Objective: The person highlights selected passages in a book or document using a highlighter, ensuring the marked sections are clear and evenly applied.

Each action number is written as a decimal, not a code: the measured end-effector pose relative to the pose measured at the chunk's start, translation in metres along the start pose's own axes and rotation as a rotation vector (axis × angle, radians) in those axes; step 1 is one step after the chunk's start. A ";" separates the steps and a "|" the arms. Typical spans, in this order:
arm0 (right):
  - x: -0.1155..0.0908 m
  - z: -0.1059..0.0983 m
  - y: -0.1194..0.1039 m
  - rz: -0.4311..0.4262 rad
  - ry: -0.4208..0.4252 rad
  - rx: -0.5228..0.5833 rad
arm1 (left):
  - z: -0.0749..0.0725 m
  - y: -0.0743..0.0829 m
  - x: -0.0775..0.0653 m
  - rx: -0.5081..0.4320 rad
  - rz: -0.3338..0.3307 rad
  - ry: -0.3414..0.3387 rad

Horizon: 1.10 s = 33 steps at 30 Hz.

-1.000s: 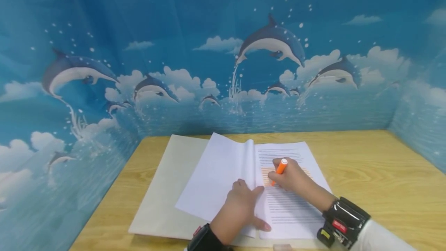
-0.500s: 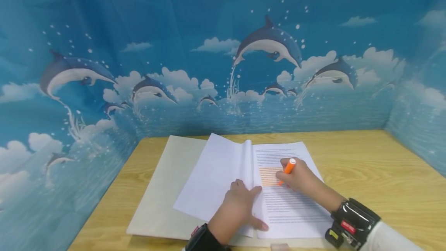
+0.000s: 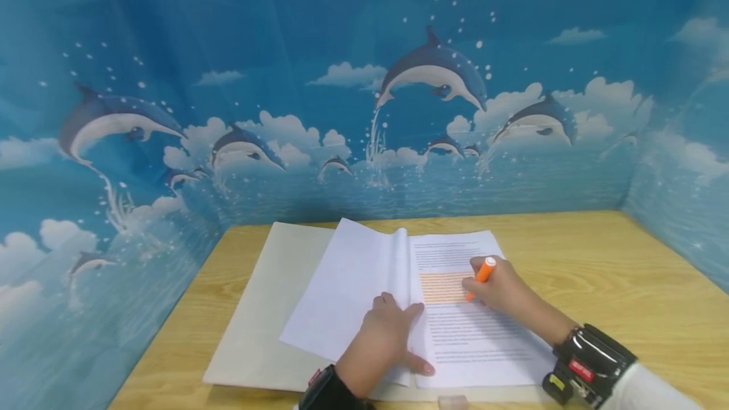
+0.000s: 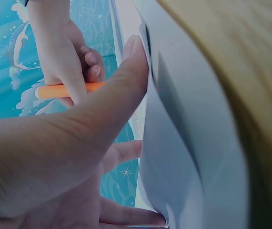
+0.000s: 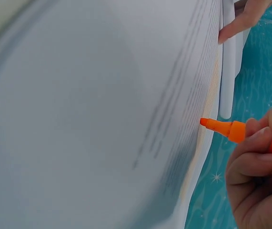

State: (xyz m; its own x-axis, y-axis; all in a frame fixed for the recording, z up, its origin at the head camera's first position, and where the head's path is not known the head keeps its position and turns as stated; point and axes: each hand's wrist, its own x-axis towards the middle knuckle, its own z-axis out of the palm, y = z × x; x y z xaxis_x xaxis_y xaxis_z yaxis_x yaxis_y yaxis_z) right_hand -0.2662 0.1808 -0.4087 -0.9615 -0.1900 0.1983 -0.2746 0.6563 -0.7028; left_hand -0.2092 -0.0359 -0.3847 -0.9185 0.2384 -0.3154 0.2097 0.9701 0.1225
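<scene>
My right hand (image 3: 504, 286) pinches an orange highlighter (image 3: 484, 271), its white-ended cap up and its tip at the lower edge of a block of orange-marked lines (image 3: 441, 288). Those lines lie on a printed page (image 3: 461, 369), the right side of an open document. In the right wrist view the uncapped orange tip (image 5: 205, 122) shows right over the text. My left hand (image 3: 383, 334) lies spread beside the fold, its thumb and fingertips pressing the pages. Under it is the turned-over blank sheet (image 3: 347, 290). In the left wrist view the thumb (image 4: 126, 71) rests along the paper's edge.
The document lies on an opened cream cover (image 3: 245, 328) on a wooden table (image 3: 621, 264). A small translucent piece (image 3: 452, 402) sits at the front edge below the pages. A blue dolphin-printed curtain (image 3: 319, 81) hangs behind and to both sides.
My right hand has slid rightward across the page with the highlighter, along the bottom of the orange block. The left hand has kept its place on the fold. The head view has shifted slightly.
</scene>
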 end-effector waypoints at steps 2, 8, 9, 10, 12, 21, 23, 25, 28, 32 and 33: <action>-0.002 -0.003 0.001 -0.002 0.000 0.002 | 0.000 0.000 0.001 -0.022 -0.002 -0.010; -0.006 -0.014 0.006 -0.028 0.029 -0.036 | 0.003 -0.003 0.004 -0.051 0.012 -0.005; -0.006 -0.015 0.007 -0.035 0.035 -0.042 | 0.004 -0.003 0.004 -0.049 0.017 0.000; -0.007 -0.016 0.008 -0.037 0.040 -0.044 | 0.004 -0.003 0.004 -0.048 0.021 0.002; -0.007 -0.019 0.011 -0.044 0.052 -0.052 | 0.004 -0.003 0.004 -0.050 0.025 0.003; -0.010 -0.032 0.025 -0.020 0.069 -0.113 | 0.001 -0.002 0.001 -0.074 0.007 -0.007; -0.011 -0.035 0.027 0.008 0.065 -0.125 | 0.001 -0.002 0.000 -0.057 0.017 0.005; -0.012 -0.038 0.029 0.036 0.057 -0.126 | 0.001 -0.002 -0.001 -0.038 0.025 0.018; -0.013 -0.040 0.029 0.055 0.051 -0.121 | 0.000 -0.002 -0.001 -0.024 0.031 0.029; -0.014 -0.042 0.030 0.038 0.049 -0.128 | 0.001 -0.002 -0.001 -0.029 0.029 0.026; -0.013 -0.042 0.030 0.031 0.046 -0.135 | 0.001 -0.002 0.000 -0.030 0.027 0.024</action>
State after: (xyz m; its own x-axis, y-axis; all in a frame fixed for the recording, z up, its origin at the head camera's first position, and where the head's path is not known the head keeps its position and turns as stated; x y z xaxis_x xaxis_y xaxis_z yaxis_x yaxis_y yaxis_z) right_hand -0.2617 0.2336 -0.4039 -0.9679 -0.1367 0.2109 -0.2397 0.7539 -0.6117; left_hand -0.2092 -0.0379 -0.3858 -0.9207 0.2627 -0.2887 0.2246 0.9614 0.1588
